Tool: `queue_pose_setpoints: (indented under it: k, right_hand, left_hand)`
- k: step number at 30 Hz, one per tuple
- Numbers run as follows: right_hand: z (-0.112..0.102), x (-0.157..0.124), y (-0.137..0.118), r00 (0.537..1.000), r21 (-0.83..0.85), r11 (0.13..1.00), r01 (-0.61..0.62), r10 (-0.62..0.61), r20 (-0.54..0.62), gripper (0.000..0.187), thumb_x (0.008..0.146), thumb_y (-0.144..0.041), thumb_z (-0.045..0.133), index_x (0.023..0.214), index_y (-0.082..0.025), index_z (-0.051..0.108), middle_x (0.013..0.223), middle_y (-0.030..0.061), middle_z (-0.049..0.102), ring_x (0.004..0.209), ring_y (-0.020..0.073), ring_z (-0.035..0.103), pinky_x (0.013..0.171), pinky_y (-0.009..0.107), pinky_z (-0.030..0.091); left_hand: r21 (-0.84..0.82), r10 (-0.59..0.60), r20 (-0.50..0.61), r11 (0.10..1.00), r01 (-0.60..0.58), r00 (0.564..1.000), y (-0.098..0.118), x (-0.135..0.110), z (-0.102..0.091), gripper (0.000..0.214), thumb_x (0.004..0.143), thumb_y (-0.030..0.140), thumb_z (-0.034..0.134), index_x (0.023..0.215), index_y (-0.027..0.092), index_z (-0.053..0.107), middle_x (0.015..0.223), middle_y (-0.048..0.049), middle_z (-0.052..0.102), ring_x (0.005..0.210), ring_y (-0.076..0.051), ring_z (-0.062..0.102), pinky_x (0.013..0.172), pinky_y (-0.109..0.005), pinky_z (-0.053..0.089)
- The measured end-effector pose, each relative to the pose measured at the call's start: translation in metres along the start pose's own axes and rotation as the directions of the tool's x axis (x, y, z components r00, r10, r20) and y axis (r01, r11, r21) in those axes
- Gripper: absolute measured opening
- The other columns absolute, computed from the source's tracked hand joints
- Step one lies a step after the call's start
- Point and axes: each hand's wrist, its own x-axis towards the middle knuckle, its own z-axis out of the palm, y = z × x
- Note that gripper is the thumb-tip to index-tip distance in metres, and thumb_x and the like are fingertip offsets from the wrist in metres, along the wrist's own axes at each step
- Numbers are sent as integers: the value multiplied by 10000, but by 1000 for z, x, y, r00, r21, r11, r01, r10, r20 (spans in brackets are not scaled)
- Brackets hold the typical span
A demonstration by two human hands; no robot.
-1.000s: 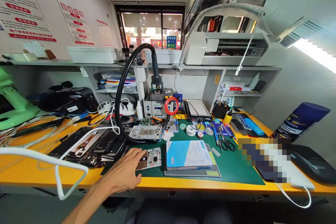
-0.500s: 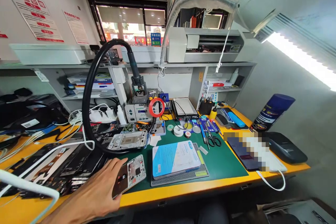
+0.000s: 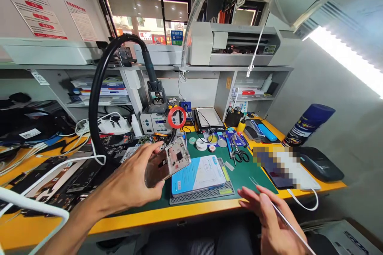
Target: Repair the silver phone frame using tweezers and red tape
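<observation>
— Where's the phone frame?
— Left of the blue-and-white box, pinched in the part-open left hand; right of it, the right hand curls loosely around tweezers.
— Step?
— Positioning, probably; next calls for steady tips.

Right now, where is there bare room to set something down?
Green mat, between grey perforated pad, black-handled scissors and dark flat phone, though the right hand hovers nearby. Crowded: yellow desk at left, under dark phone parts.
</observation>
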Motion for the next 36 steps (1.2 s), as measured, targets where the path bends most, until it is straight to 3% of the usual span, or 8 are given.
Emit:
queue_pose_setpoints:
  k: [5,11,16,20,22,26,31,36]
  right_hand:
    - [86,64,-30,925,25,992,-120,102,366,353,807,-423,855,1035,-169,768,961,138,819,854,304,802,761,422,690]
    - [132,112,-64,830,-10,997,-75,68,553,207,753,-316,900,844,-171,783,769,64,770,633,199,709,562,325,622]
    - [143,135,-76,824,17,999,42,-44,564,181,806,-354,851,849,-212,749,775,40,743,642,205,697,504,325,592]
    - [141,151,-66,812,39,995,95,-100,575,171,820,-360,839,823,-234,724,791,33,727,654,203,686,595,387,627]
    - [140,157,-54,800,28,995,92,-91,593,178,808,-369,847,806,-240,725,763,37,732,650,220,698,607,413,629]
    - [145,162,-30,789,-14,997,80,-55,612,196,776,-385,870,764,-251,728,730,54,759,643,259,727,615,446,617]
    - [151,163,-11,796,-62,994,89,-33,605,217,749,-431,876,732,-268,734,661,56,756,564,264,694,560,448,577]
    - [146,161,-5,794,-116,989,92,-3,608,173,760,-416,868,735,-285,758,702,75,772,660,288,705,623,463,584]
  left_hand:
    - [19,99,-11,995,-99,995,34,48,2,955,661,323,741,1525,274,339,1330,-145,590,1187,-468,604,993,-618,566]
    - [12,208,-81,978,-208,975,46,92,15,876,725,244,668,1539,323,353,1402,-118,582,1264,-476,549,1095,-687,454]
    - [-91,153,-293,978,-187,944,30,111,20,820,776,327,739,1512,428,393,1473,-45,535,1374,-477,461,1205,-728,298]
    - [-388,-205,-469,922,8,859,21,94,39,868,855,448,695,1570,391,206,1573,-103,394,1395,-506,423,1114,-838,332]
    - [-636,-348,-337,769,62,875,19,84,52,590,951,451,572,1490,414,336,1461,-70,559,1309,-423,573,1032,-706,527]
    - [-941,-474,-29,311,136,880,8,76,76,316,947,432,604,1260,387,584,1266,0,712,1269,-358,622,1080,-572,527]
    - [-898,-576,-34,376,227,817,-13,67,91,153,926,439,648,1060,383,697,1053,15,737,1052,-309,681,1001,-531,536]
    - [-817,-562,-69,506,277,824,-14,59,85,171,891,499,660,945,360,743,1019,-24,726,998,-331,673,859,-497,568]
